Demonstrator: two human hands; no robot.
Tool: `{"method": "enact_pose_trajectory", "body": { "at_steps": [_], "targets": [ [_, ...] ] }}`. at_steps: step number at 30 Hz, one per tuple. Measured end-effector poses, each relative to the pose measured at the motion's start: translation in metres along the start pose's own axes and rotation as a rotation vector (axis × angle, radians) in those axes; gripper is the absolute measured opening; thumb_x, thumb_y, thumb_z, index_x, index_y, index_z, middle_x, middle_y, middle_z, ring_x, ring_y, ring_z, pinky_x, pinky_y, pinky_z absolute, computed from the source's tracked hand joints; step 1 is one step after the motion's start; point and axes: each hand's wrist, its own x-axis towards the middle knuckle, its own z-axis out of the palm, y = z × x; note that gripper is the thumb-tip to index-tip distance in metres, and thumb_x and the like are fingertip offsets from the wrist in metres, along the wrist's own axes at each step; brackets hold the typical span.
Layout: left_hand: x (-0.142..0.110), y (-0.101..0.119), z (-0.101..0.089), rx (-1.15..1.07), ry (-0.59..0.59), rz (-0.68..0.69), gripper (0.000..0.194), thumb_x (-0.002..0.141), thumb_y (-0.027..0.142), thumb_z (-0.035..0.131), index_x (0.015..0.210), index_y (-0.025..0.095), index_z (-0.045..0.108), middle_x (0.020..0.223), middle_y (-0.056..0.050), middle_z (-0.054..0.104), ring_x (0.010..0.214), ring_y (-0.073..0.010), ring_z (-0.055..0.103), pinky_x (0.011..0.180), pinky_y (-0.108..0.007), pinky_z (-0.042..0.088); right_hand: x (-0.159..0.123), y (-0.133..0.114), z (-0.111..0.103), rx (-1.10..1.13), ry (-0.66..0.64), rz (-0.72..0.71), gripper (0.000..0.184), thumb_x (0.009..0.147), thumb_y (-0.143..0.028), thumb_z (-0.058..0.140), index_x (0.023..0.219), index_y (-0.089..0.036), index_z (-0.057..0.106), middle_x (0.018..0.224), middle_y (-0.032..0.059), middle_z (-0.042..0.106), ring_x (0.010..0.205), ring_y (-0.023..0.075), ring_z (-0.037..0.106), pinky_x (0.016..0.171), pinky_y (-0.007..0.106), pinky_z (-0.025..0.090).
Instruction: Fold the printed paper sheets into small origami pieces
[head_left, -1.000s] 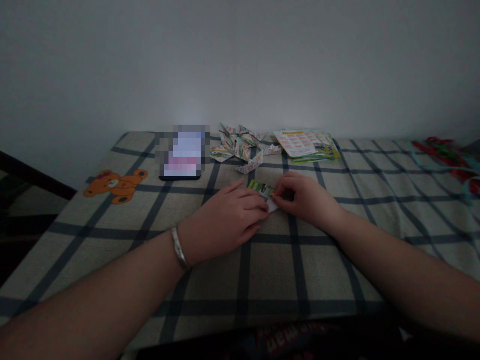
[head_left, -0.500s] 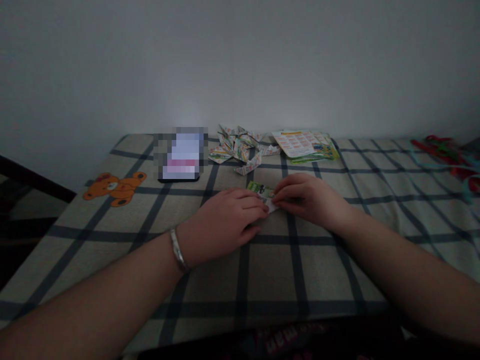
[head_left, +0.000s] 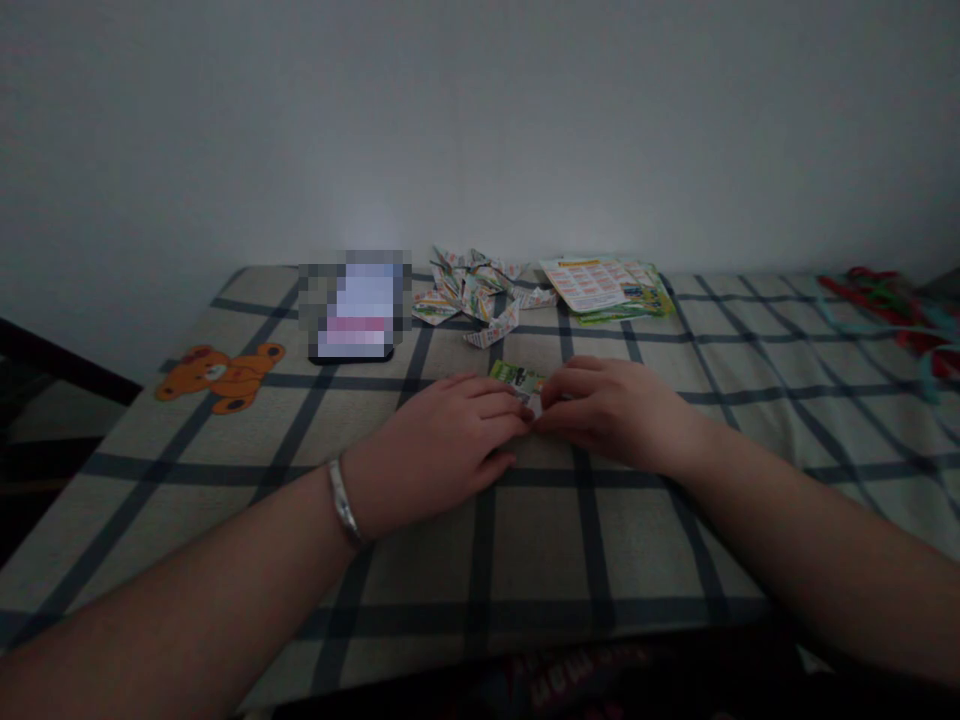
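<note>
The flat left hand (head_left: 442, 432) seemingly steadies a small green-and-white printed paper (head_left: 517, 376); at its right, the bunched right hand's (head_left: 619, 408) grip is unclear.

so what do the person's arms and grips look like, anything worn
The left arm is bare, with a shiny silvery bangle at the wrist. The right arm is bare and unadorned. No sleeves show, and neither left grip nor right grip wears a glove.

The left hand (head_left: 442, 440) and right hand (head_left: 615, 412) hide part of the paper (head_left: 513, 375), so its full outline cannot be made out. Coarse pixels blur the phone (head_left: 358, 310). Print on the leaflets (head_left: 596, 287) is too small to read. The right edge cuts off the ribbons (head_left: 885, 305).
</note>
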Motion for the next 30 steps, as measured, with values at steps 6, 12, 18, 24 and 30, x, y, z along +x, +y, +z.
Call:
{"method": "enact_pose_trajectory", "body": {
  "at_steps": [6, 12, 18, 24, 30],
  "targets": [
    [0.001, 0.002, 0.000, 0.017, -0.016, -0.020, 0.025, 0.087, 0.024, 0.061, 0.111, 0.019, 0.064, 0.121, -0.005, 0.066, 0.117, -0.0248, 0.056, 0.105, -0.047, 0.043, 0.002, -0.002, -0.002, -0.081, -0.051, 0.005, 0.017, 0.092, -0.024, 0.054, 0.101, -0.027, 0.069, 0.109, 0.0026, 0.067, 0.092, 0.0197, 0.059, 0.071, 0.031, 0.041],
    [0.000, -0.002, 0.002, -0.012, -0.032, -0.022, 0.028, 0.091, 0.024, 0.056, 0.119, 0.022, 0.062, 0.126, -0.003, 0.064, 0.119, -0.0227, 0.055, 0.107, -0.045, 0.041, 0.000, -0.006, -0.005, -0.128, -0.052, 0.082, 0.015, 0.090, -0.026, 0.059, 0.100, -0.030, 0.069, 0.112, 0.0006, 0.068, 0.089, 0.0188, 0.061, 0.063, 0.029, 0.037],
    [0.000, -0.001, 0.000, -0.013, -0.034, -0.020, 0.026, 0.092, 0.024, 0.055, 0.116, 0.022, 0.063, 0.121, -0.003, 0.066, 0.117, -0.0219, 0.056, 0.106, -0.046, 0.042, -0.004, -0.004, -0.009, -0.150, -0.069, 0.124, 0.012, 0.088, -0.025, 0.061, 0.094, -0.029, 0.071, 0.118, -0.0005, 0.068, 0.089, 0.0193, 0.063, 0.062, 0.030, 0.038],
    [0.001, 0.000, 0.000, -0.006, 0.001, 0.004, 0.024, 0.090, 0.023, 0.057, 0.113, 0.021, 0.065, 0.117, -0.003, 0.067, 0.115, -0.0210, 0.058, 0.104, -0.044, 0.044, -0.006, -0.003, -0.015, -0.109, -0.085, 0.175, 0.014, 0.087, -0.022, 0.062, 0.090, -0.030, 0.073, 0.119, -0.0048, 0.070, 0.090, 0.0187, 0.064, 0.061, 0.030, 0.039],
    [0.002, 0.000, 0.000, 0.039, -0.006, 0.023, 0.023, 0.092, 0.021, 0.053, 0.112, 0.021, 0.065, 0.114, -0.003, 0.068, 0.114, -0.0224, 0.058, 0.103, -0.046, 0.044, -0.007, -0.004, -0.022, -0.140, -0.103, 0.181, 0.015, 0.087, -0.021, 0.064, 0.091, -0.030, 0.075, 0.109, -0.0038, 0.074, 0.084, 0.0193, 0.064, 0.056, 0.031, 0.036]
  ]
}}
